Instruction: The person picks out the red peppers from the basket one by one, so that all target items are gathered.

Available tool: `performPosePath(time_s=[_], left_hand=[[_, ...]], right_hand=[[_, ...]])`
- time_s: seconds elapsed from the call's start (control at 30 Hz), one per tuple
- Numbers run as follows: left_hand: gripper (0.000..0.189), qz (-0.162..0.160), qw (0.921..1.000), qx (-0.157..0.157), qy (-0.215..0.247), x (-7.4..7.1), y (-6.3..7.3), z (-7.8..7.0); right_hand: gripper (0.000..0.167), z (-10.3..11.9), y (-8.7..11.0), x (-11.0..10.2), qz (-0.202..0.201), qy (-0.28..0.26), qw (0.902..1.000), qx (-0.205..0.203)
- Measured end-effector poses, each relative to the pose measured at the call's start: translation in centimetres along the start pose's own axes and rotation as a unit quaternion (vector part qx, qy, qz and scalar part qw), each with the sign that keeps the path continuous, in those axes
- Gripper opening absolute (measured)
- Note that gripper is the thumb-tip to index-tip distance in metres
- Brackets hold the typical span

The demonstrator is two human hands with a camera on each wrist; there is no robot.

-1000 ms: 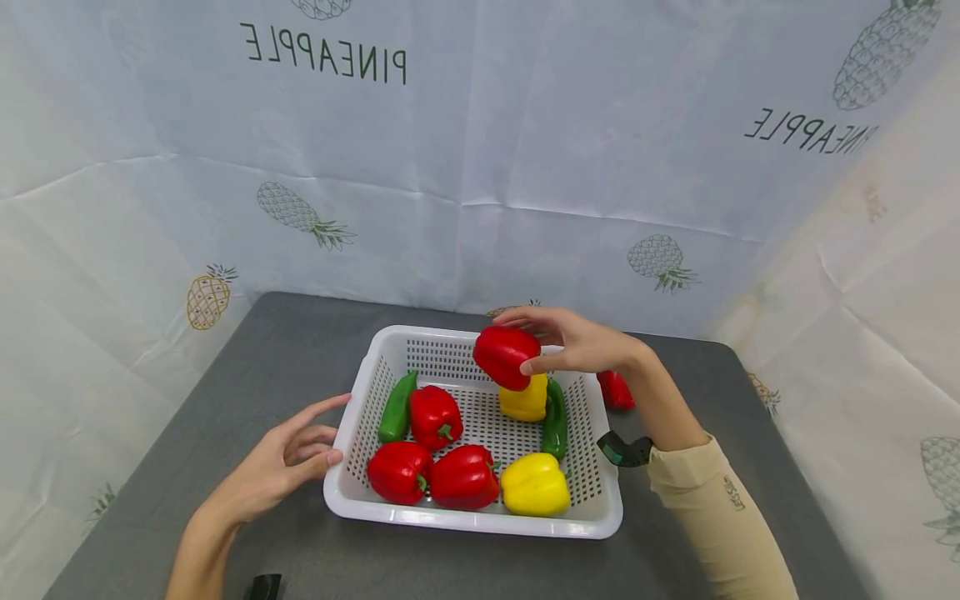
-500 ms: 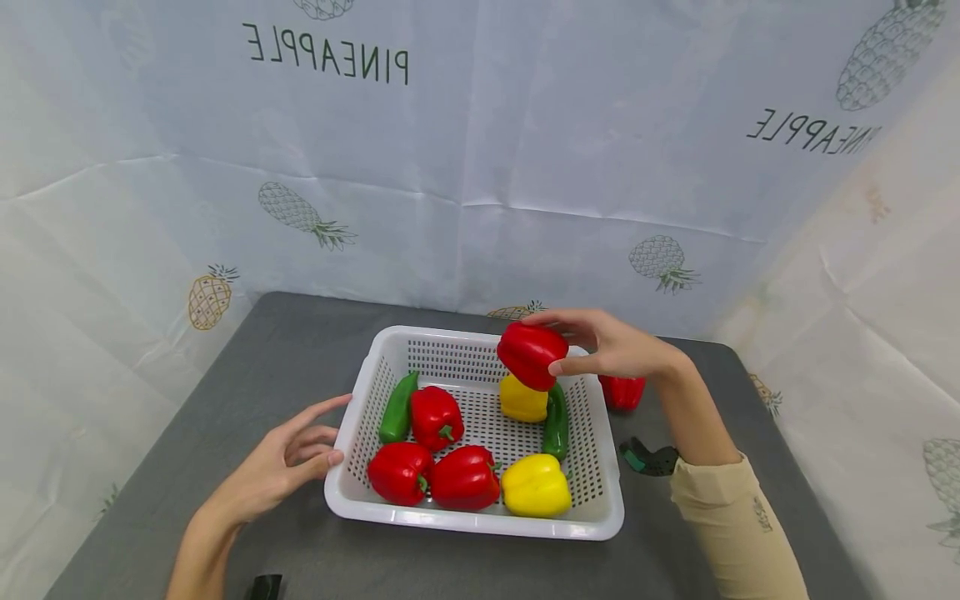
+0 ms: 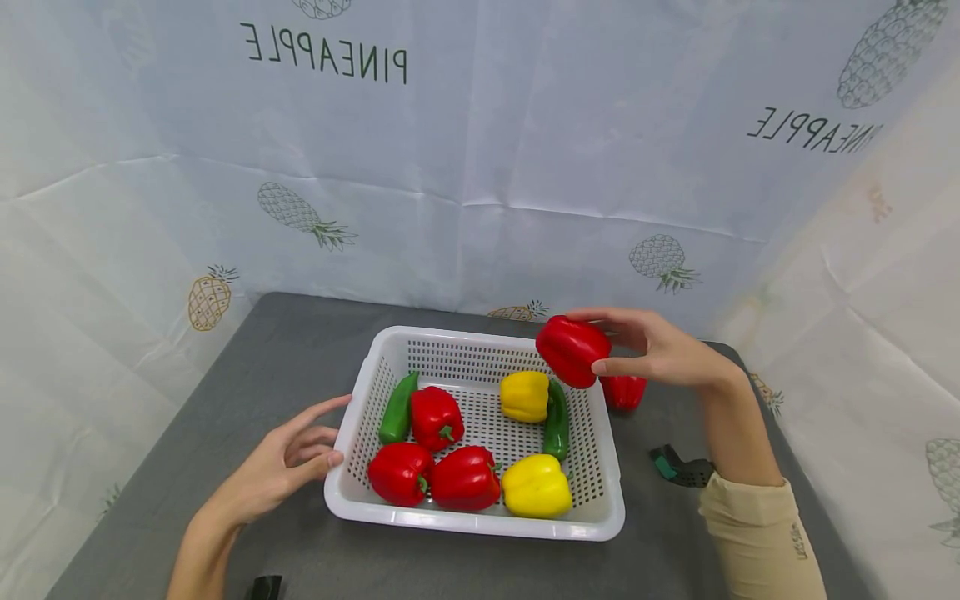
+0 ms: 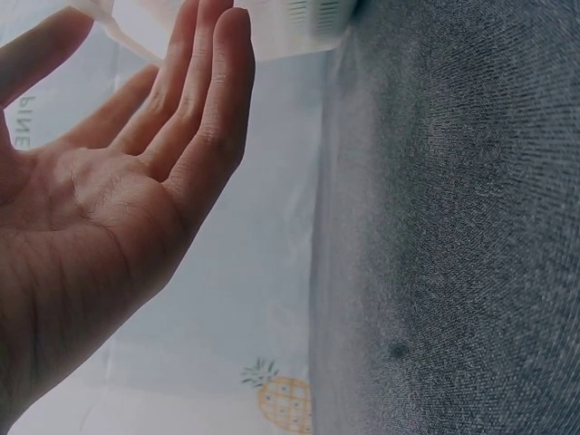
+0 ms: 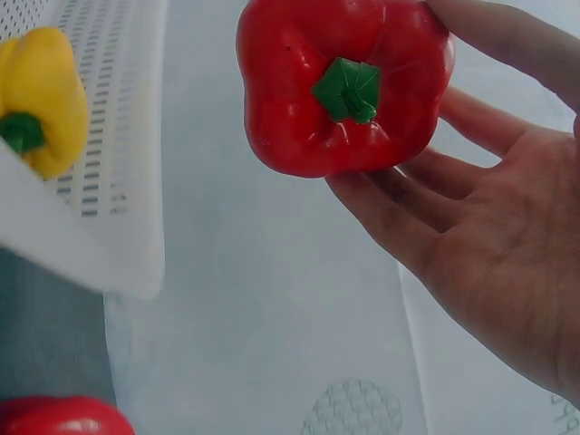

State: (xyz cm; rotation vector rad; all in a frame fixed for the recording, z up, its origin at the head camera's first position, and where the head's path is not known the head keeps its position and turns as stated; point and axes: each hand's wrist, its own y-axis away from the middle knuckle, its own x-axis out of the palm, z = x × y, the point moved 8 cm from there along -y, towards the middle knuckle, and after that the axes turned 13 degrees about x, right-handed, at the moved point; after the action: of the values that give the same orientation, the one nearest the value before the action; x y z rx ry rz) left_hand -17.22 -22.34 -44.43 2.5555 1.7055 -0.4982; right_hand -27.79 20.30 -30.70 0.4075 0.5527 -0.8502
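Note:
My right hand (image 3: 660,350) pinches a red bell pepper (image 3: 573,351) between thumb and fingers, held up over the basket's back right corner. The right wrist view shows that bell pepper (image 5: 349,82) with its green stem facing the camera. A white perforated basket (image 3: 472,525) sits on the table. My left hand (image 3: 273,471) is at the basket's left rim, thumb and fingertips touching it, palm unfilled in the left wrist view. Inside the basket lie several red bell peppers (image 3: 465,479), a yellow one (image 3: 536,487) in front, another yellow one (image 3: 524,397) behind, and two long green peppers (image 3: 556,421).
Another red bell pepper (image 3: 624,392) lies on the grey table (image 3: 300,358) just right of the basket, partly behind the held one. A black and green strap (image 3: 678,467) shows by the right wrist. A pineapple-print sheet (image 3: 465,167) hangs behind the table.
My right hand has carried the red bell pepper rightward, from above the rear yellow pepper to the basket's right rim. The left hand stays at the left rim.

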Motion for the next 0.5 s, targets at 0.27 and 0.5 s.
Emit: performPosePath(time_s=[0.27,0.5], left_hand=[[0.077,-0.001,1.0000,0.001,0.001,-0.1,0.0,-0.1],[0.077,0.001,1.0000,0.007,0.005,-0.1,0.0,-0.1]], right_hand=[[0.066,-1.8,2.0,-1.5,-0.028,-0.019,0.9993,0.017],[0.066,-3.6,4.5,-3.4,-0.073,-0.014,0.9967,0.034]])
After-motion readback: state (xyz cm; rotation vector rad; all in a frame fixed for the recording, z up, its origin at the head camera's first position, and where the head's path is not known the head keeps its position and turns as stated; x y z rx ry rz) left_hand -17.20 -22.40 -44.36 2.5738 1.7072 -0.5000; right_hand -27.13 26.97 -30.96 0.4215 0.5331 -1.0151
